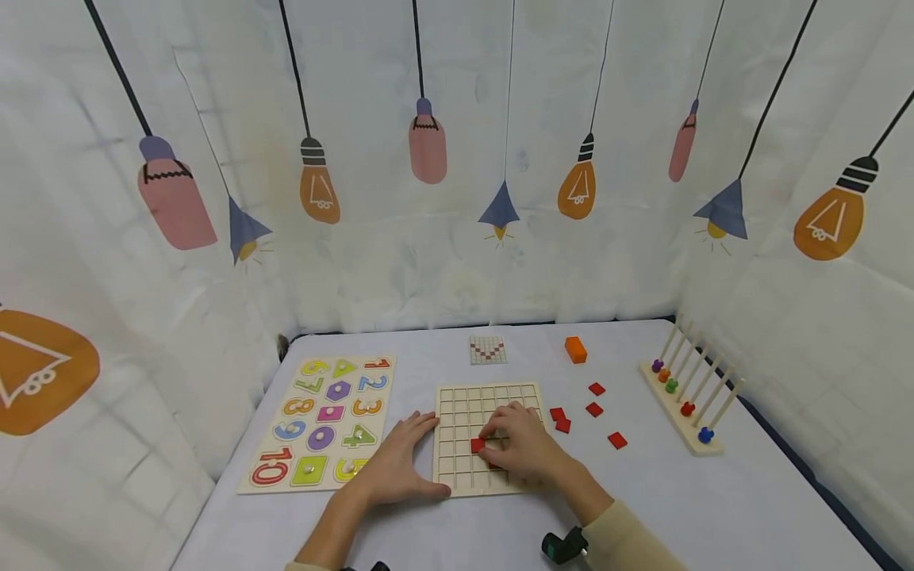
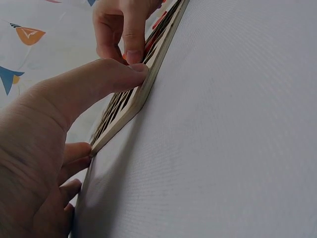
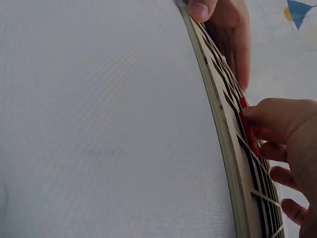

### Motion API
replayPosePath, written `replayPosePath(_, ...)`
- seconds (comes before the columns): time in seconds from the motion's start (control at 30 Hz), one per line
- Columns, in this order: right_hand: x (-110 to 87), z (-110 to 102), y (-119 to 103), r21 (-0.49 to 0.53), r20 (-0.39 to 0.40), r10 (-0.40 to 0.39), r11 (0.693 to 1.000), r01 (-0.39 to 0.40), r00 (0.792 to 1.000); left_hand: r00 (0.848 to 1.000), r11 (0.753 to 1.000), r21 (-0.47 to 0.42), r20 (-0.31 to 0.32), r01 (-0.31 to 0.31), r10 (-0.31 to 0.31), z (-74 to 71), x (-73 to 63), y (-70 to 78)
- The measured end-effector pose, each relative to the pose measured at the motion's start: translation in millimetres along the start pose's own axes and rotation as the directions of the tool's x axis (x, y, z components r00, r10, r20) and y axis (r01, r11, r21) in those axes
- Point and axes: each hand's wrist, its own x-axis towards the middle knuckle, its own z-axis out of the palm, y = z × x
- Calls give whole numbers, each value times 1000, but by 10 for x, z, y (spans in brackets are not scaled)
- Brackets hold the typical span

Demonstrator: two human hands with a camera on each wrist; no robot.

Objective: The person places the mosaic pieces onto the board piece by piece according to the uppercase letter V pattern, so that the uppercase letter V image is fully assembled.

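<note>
A square wooden grid board (image 1: 453, 404) lies at the middle of the table. My left hand (image 1: 396, 460) is spread along its left side, the thumb (image 2: 121, 74) on the near corner and the fingertips at the left edge. Over the grid, my right hand (image 1: 524, 444) pinches a small red square tile (image 1: 478, 446) between thumb and index finger, low at the cells. Another red tile (image 1: 494, 465) shows partly beneath that hand. In the right wrist view, the thumb (image 3: 262, 114) meets red tiles (image 3: 252, 139) at the grid, the other fingers curving behind.
Several loose red tiles (image 1: 594, 409) lie right of the board. A number-and-shape puzzle (image 1: 281, 424) is at the left. Behind the board are a small pattern card (image 1: 488, 350) and an orange block (image 1: 575, 350). A peg rack with beads (image 1: 678, 412) stands at the right.
</note>
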Motion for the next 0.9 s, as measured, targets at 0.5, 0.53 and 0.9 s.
replayPosePath(0.5, -4, 9, -49, -36, -6, 25, 999, -25, 1000, 1000, 1000, 4, -3, -2, 2, -8, -8, 27)
replayPosePath(0.53, -5, 8, -51, -39, -5, 25, 999, -25, 1000, 1000, 1000, 4, -3, -1, 1, -9, -9, 29)
replayPosePath(0.9, -21, -3, -51, -38, -9, 16, 999, -16, 1000, 1000, 1000, 8, 0, 2, -2, -7, -10, 27)
